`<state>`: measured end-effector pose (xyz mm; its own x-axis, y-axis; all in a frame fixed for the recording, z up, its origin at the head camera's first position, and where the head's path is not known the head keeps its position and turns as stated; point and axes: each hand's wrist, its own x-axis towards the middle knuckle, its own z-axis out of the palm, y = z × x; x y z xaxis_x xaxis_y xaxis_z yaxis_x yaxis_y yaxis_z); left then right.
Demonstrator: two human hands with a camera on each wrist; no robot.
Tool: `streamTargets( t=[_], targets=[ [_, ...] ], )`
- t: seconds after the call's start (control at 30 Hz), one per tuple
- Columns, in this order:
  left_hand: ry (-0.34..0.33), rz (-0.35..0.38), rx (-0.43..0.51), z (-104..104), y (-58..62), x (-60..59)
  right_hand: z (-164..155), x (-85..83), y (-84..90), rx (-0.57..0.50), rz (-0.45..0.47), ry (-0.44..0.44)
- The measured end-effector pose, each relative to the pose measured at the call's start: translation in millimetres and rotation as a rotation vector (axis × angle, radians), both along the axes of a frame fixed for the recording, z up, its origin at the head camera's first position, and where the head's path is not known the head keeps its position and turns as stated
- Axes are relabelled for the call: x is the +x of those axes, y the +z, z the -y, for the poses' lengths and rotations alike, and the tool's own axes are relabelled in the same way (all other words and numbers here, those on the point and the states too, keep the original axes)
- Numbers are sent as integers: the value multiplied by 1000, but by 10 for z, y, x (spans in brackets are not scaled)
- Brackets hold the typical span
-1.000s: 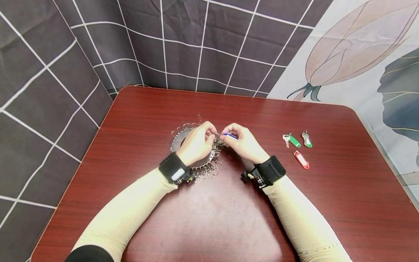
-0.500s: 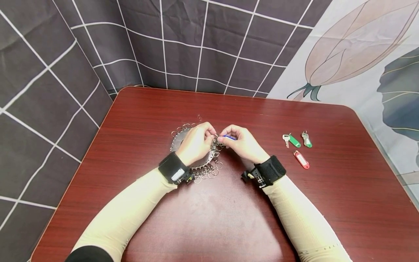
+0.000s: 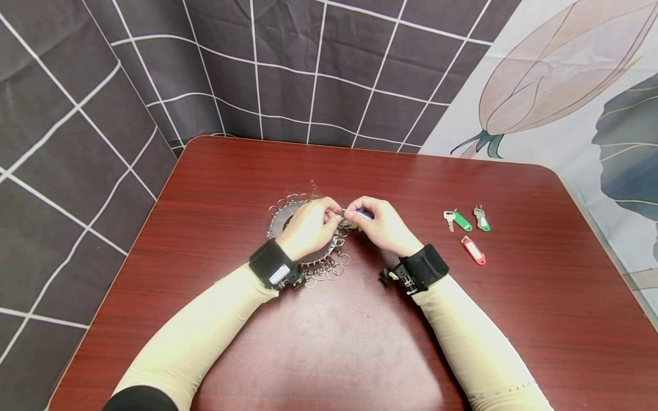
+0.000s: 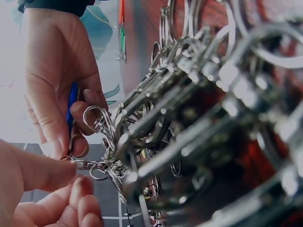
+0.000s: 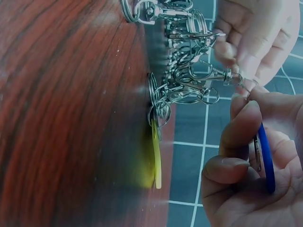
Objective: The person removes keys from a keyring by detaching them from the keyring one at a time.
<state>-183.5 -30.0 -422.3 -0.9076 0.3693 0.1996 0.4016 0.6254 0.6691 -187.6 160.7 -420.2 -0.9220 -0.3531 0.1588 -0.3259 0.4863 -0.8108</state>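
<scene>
Both hands are working: right hand (image 3: 382, 225) pinching the light, stiff blue plastic key tag (image 5: 266, 156); left hand (image 3: 311, 224) gripping a slippery metal swivel clasp (image 5: 208, 74), best pinched at its body.

Both hands meet over the middle of the table (image 3: 216, 188), the left hand (image 3: 308, 225) lying on top of the ring-hung disc (image 3: 280, 217), the right hand (image 3: 382, 225) just to its right, fingertips touching at the disc's right edge. A tag (image 3: 364, 213) sits pinched in the right hand, right beside a clasp (image 5: 208, 74) hanging off the disc. Loose rings (image 3: 326, 269) spill out on the disc's near side, between the 2 wrists. Well apart to the right lie 3 keys: 2 side by side (image 3: 459, 220) (image 3: 481, 219), the 3rd (image 3: 473, 250) nearer the person. Behind the table hangs a curtain (image 3: 319, 68).
</scene>
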Motion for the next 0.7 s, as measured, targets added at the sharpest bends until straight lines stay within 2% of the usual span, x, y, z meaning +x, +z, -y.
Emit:
streamTargets(
  t=[0.17, 0.37, 0.43, 0.63, 0.7],
  targets=[
    [-14, 8, -62, -2, -22, -7, -17, -36, -52, 5, -1, -9],
    [-5, 13, -53, 1, -20, 0, -13, -38, -64, -16, 4, -10],
    [4, 14, -49, 6, -21, 4, -1, -22, -35, -13, 13, -11],
    [42, 19, -17, 13, -9, 23, 70, 121, 218, 7, 63, 14],
    [53, 22, 3, 13, -14, 20, 68, 116, 209, 8, 67, 22]
  ],
)
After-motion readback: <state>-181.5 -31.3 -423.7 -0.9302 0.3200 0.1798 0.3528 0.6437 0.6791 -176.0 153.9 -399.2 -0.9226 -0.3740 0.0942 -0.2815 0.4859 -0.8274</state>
